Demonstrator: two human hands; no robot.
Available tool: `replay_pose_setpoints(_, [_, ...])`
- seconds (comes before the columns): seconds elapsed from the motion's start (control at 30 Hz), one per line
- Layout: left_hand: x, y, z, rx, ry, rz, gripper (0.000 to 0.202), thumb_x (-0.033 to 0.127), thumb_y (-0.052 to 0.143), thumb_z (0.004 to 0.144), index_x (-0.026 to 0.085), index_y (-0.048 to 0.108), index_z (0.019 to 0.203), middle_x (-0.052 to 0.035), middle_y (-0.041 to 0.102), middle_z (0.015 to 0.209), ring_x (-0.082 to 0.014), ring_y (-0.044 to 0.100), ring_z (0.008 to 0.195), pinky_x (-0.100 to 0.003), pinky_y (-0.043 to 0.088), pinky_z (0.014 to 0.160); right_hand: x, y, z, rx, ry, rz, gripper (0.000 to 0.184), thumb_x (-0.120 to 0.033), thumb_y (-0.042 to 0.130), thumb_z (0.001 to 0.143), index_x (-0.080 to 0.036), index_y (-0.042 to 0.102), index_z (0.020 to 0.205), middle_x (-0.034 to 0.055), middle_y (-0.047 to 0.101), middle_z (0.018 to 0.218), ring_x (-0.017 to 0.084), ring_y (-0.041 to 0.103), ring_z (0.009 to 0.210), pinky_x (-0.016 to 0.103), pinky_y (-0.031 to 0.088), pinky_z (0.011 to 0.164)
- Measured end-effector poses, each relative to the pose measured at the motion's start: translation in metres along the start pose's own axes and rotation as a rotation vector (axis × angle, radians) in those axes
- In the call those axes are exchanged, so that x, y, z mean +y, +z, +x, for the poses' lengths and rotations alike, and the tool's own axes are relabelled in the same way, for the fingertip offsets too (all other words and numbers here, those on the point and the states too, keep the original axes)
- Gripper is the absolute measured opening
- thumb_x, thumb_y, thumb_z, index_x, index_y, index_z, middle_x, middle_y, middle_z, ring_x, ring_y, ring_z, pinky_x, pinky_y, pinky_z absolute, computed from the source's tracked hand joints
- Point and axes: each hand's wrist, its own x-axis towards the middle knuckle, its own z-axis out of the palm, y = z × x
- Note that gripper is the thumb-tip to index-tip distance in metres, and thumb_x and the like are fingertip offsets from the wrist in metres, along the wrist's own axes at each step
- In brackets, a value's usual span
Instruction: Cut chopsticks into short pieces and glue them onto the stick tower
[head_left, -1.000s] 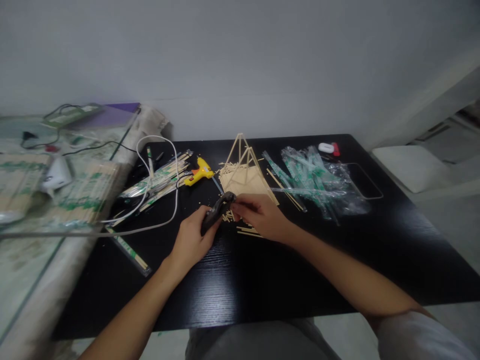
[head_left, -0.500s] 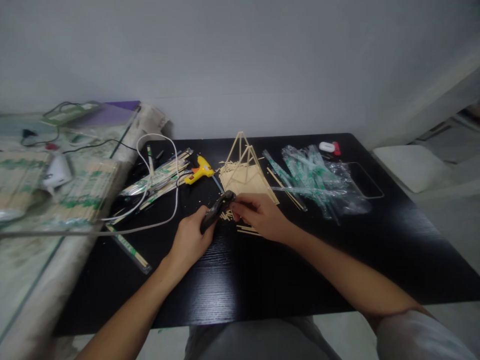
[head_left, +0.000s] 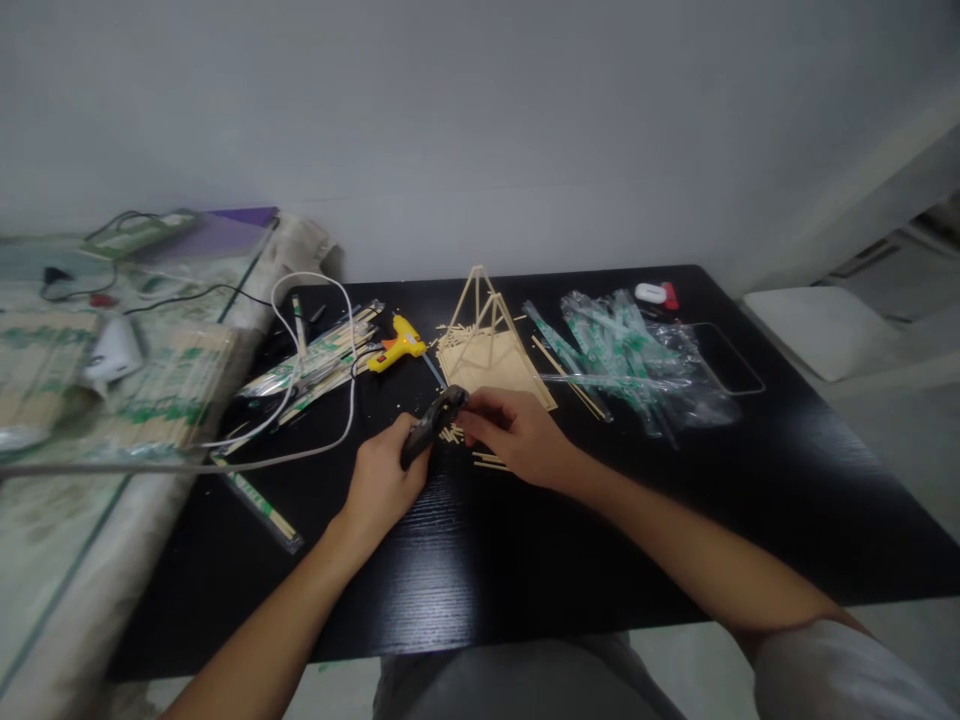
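My left hand point(head_left: 385, 468) is wrapped round the dark handles of a hand cutter point(head_left: 429, 425), perhaps pliers, its head pointing up and to the right. Close against that head, my right hand point(head_left: 514, 430) is closed in a pinch; whatever its fingertips hold is too small to make out. Just beyond both hands lies a flat panel of wooden sticks point(head_left: 517, 377) with a triangular stick frame point(head_left: 491, 325) standing on it. Small cut stick pieces point(head_left: 452, 433) lie beneath the cutter. A few longer sticks point(head_left: 491, 461) are partly hidden by my right hand.
A yellow glue gun point(head_left: 399, 343) lies left of the panel, near packed chopsticks point(head_left: 322, 355). Empty-looking plastic wrappers point(head_left: 622, 345) and a phone-like dark slab point(head_left: 724, 358) are on the right. A white cable point(head_left: 352, 390) loops over the black table's point(head_left: 525, 570) left side.
Both hands stay nearly in place, with the cutter's head and my right fingertips shifting very slightly. The view has moved a little.
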Motion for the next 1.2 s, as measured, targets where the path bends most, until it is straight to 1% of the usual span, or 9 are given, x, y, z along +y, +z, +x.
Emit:
replay_pose_setpoints(0.2, [0.000, -0.002, -0.001, -0.003, 0.020, -0.013, 0.007, 0.023, 0.052, 0.090, 0.021, 0.057, 0.085, 0.0017, 0.059, 0.071, -0.0141, 0.056, 0.062, -0.025, 0.042, 0.062, 0.000, 0.000, -0.001, -0.024, -0.039, -0.024, 0.032, -0.034, 0.059, 0.097, -0.016, 0.062, 0.071, -0.0025, 0.058, 0.065, 0.010, 0.051, 0.060, 0.023, 0.040, 0.062])
replay_pose_setpoints(0.33, [-0.002, -0.003, -0.001, -0.003, 0.040, -0.028, 0.006, 0.020, 0.052, 0.090, 0.020, 0.059, 0.088, 0.0013, 0.061, 0.073, -0.0142, 0.056, 0.063, -0.025, 0.043, 0.063, 0.000, -0.001, -0.002, -0.062, -0.033, 0.044, 0.033, -0.036, 0.059, 0.096, -0.016, 0.062, 0.071, -0.0024, 0.056, 0.064, 0.010, 0.051, 0.062, 0.023, 0.040, 0.062])
replay_pose_setpoints(0.43, [-0.001, -0.004, -0.001, 0.000, 0.067, -0.051, 0.008, 0.018, 0.052, 0.088, 0.020, 0.060, 0.090, 0.0006, 0.063, 0.075, -0.0146, 0.058, 0.065, -0.025, 0.044, 0.064, 0.001, -0.002, -0.002, -0.107, -0.013, 0.125, 0.035, -0.039, 0.060, 0.096, -0.016, 0.061, 0.070, -0.0027, 0.053, 0.062, 0.009, 0.047, 0.058, 0.022, 0.037, 0.057])
replay_pose_setpoints(0.57, [0.002, -0.007, 0.000, -0.022, 0.083, -0.084, 0.011, 0.016, 0.052, 0.087, 0.020, 0.062, 0.090, -0.0014, 0.067, 0.079, -0.0155, 0.061, 0.068, -0.026, 0.046, 0.067, 0.003, -0.005, 0.000, -0.203, 0.068, 0.283, 0.035, -0.046, 0.065, 0.093, -0.015, 0.066, 0.078, -0.0037, 0.053, 0.062, 0.006, 0.039, 0.049, 0.020, 0.028, 0.045])
replay_pose_setpoints(0.7, [0.002, -0.010, 0.001, -0.070, 0.072, -0.104, 0.011, 0.019, 0.051, 0.088, 0.019, 0.062, 0.088, -0.0039, 0.068, 0.081, -0.0167, 0.061, 0.072, -0.028, 0.047, 0.070, 0.004, -0.008, 0.001, -0.308, 0.226, 0.438, 0.036, -0.049, 0.071, 0.088, -0.013, 0.070, 0.089, -0.0039, 0.055, 0.063, 0.004, 0.035, 0.045, 0.020, 0.021, 0.041])
replay_pose_setpoints(0.87, [0.002, -0.011, 0.001, -0.091, 0.091, -0.104, 0.009, 0.020, 0.052, 0.088, 0.020, 0.059, 0.083, -0.0002, 0.062, 0.072, -0.0136, 0.055, 0.062, -0.025, 0.042, 0.062, 0.005, -0.009, 0.001, -0.381, 0.358, 0.638, 0.032, -0.044, 0.073, 0.088, -0.012, 0.070, 0.090, -0.0055, 0.050, 0.061, 0.003, 0.025, 0.043, 0.020, 0.011, 0.037])
replay_pose_setpoints(0.97, [0.004, -0.012, 0.001, -0.079, 0.089, -0.087, 0.011, 0.022, 0.052, 0.087, 0.020, 0.056, 0.077, 0.0029, 0.055, 0.064, -0.0118, 0.051, 0.056, -0.023, 0.039, 0.056, 0.006, -0.007, 0.002, -0.407, 0.394, 0.715, 0.031, -0.042, 0.074, 0.087, -0.012, 0.070, 0.089, -0.0066, 0.048, 0.060, 0.003, 0.021, 0.043, 0.020, 0.008, 0.037])
replay_pose_setpoints(1.07, [0.005, -0.012, 0.000, -0.075, 0.065, -0.083, 0.012, 0.023, 0.053, 0.087, 0.020, 0.055, 0.075, 0.0034, 0.054, 0.061, -0.0114, 0.050, 0.052, -0.023, 0.038, 0.054, 0.008, -0.006, 0.003, -0.414, 0.407, 0.748, 0.031, -0.042, 0.074, 0.086, -0.012, 0.069, 0.088, -0.0073, 0.047, 0.059, 0.003, 0.019, 0.043, 0.020, 0.007, 0.036])
replay_pose_setpoints(1.2, [0.003, -0.011, 0.000, -0.069, 0.048, -0.066, 0.013, 0.024, 0.053, 0.088, 0.020, 0.056, 0.076, 0.0033, 0.054, 0.060, -0.0117, 0.051, 0.051, -0.023, 0.037, 0.053, 0.005, -0.006, 0.003, -0.364, 0.372, 0.693, 0.031, -0.043, 0.073, 0.088, -0.012, 0.069, 0.089, -0.0074, 0.048, 0.059, 0.002, 0.022, 0.042, 0.019, 0.012, 0.037])
